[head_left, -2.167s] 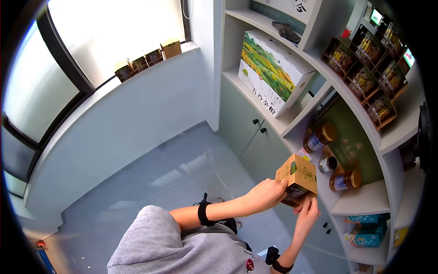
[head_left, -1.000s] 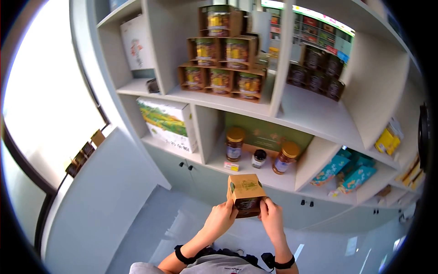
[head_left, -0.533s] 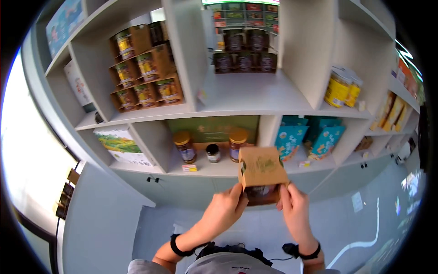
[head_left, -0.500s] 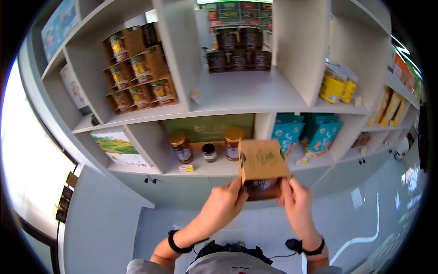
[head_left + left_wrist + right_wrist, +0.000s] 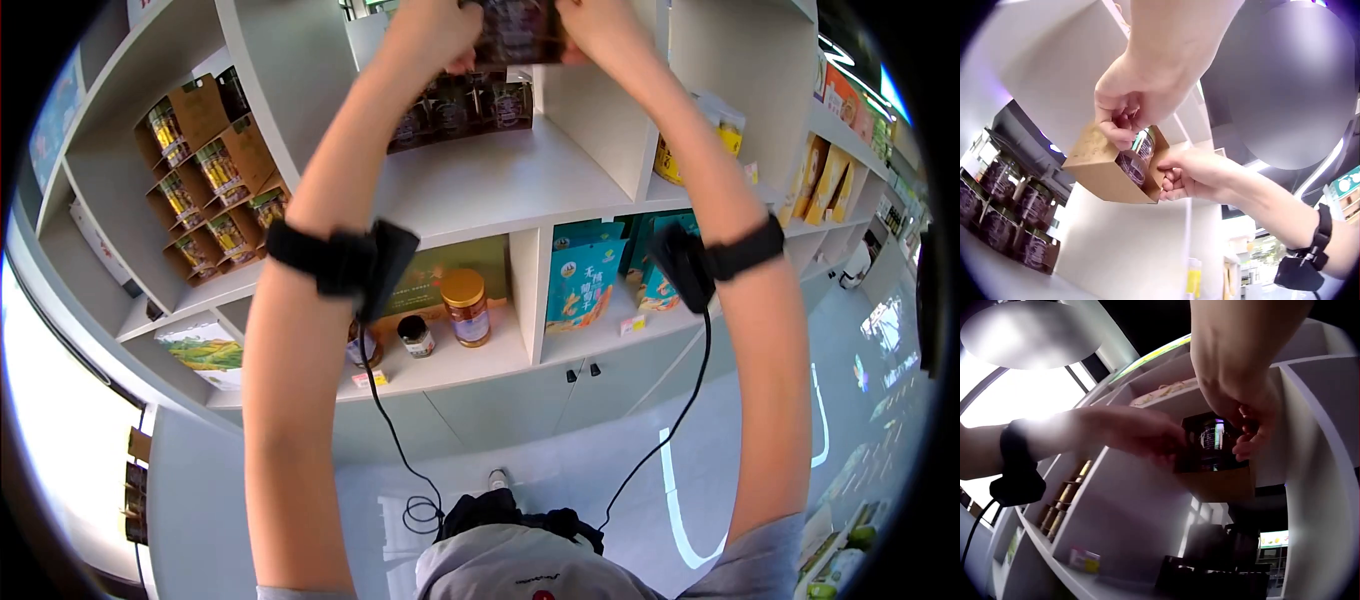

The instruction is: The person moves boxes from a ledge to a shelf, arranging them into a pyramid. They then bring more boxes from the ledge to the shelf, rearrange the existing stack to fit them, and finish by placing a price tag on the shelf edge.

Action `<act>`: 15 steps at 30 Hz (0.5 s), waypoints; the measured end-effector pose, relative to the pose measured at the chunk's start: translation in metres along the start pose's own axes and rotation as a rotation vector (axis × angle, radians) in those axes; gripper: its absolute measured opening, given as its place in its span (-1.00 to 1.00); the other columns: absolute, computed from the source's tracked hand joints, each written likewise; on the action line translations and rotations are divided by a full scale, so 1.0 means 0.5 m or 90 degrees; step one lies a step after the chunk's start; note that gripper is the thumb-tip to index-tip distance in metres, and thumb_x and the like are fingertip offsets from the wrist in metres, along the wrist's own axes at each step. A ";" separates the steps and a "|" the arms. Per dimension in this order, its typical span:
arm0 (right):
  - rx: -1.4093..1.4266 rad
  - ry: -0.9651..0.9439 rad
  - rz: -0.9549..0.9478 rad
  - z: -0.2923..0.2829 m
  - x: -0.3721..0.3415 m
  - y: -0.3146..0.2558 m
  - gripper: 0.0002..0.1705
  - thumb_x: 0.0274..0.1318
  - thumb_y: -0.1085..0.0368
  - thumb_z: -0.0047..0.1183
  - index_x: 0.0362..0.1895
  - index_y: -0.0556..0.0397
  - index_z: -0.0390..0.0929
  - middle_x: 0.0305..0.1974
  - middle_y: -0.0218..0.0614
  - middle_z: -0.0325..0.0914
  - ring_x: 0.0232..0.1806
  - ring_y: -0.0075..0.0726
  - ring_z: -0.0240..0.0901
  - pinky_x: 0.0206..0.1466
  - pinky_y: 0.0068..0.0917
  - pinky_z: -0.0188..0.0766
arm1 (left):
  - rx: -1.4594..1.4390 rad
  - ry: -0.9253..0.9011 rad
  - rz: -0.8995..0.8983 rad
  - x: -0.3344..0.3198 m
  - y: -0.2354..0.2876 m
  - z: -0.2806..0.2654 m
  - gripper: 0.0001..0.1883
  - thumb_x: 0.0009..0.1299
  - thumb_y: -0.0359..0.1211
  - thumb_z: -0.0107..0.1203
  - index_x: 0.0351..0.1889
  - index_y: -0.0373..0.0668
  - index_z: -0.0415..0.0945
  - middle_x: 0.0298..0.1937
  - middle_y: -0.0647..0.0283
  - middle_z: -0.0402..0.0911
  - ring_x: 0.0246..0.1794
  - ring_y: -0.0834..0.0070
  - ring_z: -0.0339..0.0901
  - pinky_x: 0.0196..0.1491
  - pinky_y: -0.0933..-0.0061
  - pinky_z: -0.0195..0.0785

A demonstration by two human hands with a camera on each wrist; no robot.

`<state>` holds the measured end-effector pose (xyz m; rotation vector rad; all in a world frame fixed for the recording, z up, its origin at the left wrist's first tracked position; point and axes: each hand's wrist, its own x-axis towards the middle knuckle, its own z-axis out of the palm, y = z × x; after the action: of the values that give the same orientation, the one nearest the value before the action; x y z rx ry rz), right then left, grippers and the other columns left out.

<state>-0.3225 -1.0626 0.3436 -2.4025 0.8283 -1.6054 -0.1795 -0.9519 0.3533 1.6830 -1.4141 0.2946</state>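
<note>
Both hands hold a brown cardboard box (image 5: pixel 1100 169) with an open front, and a dark jar (image 5: pixel 1132 167) shows inside. My left hand (image 5: pixel 430 40) grips one side of it and my right hand (image 5: pixel 605 30) pinches the other, fingers curled at its edges. In the head view the box reaches the top edge of the picture, so its upper part is cut off. Below it stands a stack of similar dark jars in boxes (image 5: pixel 460 110) on the upper shelf (image 5: pixel 500 185). The right wrist view shows the held box (image 5: pixel 1216 486) above that dark stack.
White dividers (image 5: pixel 595 140) flank this compartment. To the left stand stacked boxed jars (image 5: pixel 215 185); yellow cans (image 5: pixel 725 140) are to the right. Lower down are a gold-lidded jar (image 5: pixel 466 308), a small black-lidded jar (image 5: pixel 416 337) and blue pouches (image 5: pixel 585 285). Cables (image 5: pixel 400 445) hang from both wrists.
After the view turned from the window toward the shelves, both hands have raised the cardboard box from before the lower shelves to above the dark jar stack. Both arms are now stretched out.
</note>
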 end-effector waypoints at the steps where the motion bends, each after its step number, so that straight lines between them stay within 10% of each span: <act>1: -0.030 0.072 -0.043 0.043 0.046 0.021 -0.68 0.17 0.23 -0.10 -0.37 0.26 0.58 -0.44 0.14 0.57 -0.39 0.16 0.56 -0.23 -0.08 0.47 | 0.056 0.018 0.050 0.044 -0.033 -0.002 -0.64 0.33 -0.39 -0.15 -0.60 -0.47 0.49 -0.66 0.01 0.57 -0.69 0.30 0.57 -0.56 0.23 0.49; 4: 0.052 -0.008 0.033 0.115 0.154 0.025 -0.69 0.17 0.24 -0.10 -0.37 0.24 0.59 -0.42 0.12 0.58 -0.42 0.12 0.57 -0.31 -0.11 0.49 | 0.052 -0.033 -0.010 0.152 -0.095 -0.015 -0.68 0.29 -0.35 -0.08 -0.46 -0.49 0.53 -0.52 -0.08 0.62 -0.54 0.17 0.63 -0.37 0.24 0.53; 7: 0.048 0.036 0.055 0.160 0.195 0.002 -0.70 0.16 0.24 -0.07 -0.36 0.23 0.60 -0.40 0.10 0.59 -0.42 0.05 0.59 -0.35 -0.14 0.50 | -0.010 -0.032 -0.031 0.266 -0.188 -0.012 -0.75 0.37 -0.32 -0.08 -0.31 -0.38 0.46 -0.52 0.11 0.61 -0.56 0.44 0.61 -0.46 0.48 0.55; 10: -0.071 0.006 -0.044 0.258 0.305 0.074 -0.59 0.16 0.12 0.05 -0.07 0.21 0.51 -0.27 0.03 0.59 -0.15 -0.04 0.56 -0.04 -0.20 0.45 | 0.117 -0.029 0.006 0.298 -0.201 0.009 -0.61 0.30 -0.34 -0.14 -0.68 -0.31 0.57 -0.63 0.10 0.61 -0.63 0.34 0.60 -0.30 0.38 0.53; 15: 0.134 -0.060 0.018 0.272 0.275 0.035 -0.76 0.16 0.37 -0.09 -0.27 0.33 0.56 -0.49 0.04 0.60 -0.52 -0.12 0.63 -0.36 -0.27 0.59 | 0.145 -0.006 -0.077 0.347 -0.239 0.021 -0.67 0.23 -0.33 -0.05 -0.73 -0.21 0.60 -0.59 0.13 0.64 -0.50 0.36 0.63 -0.20 0.33 0.52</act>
<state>-0.1698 -1.1728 0.3909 -2.2889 0.6397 -1.4744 -0.0223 -1.0814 0.4074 1.9491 -1.3179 0.3923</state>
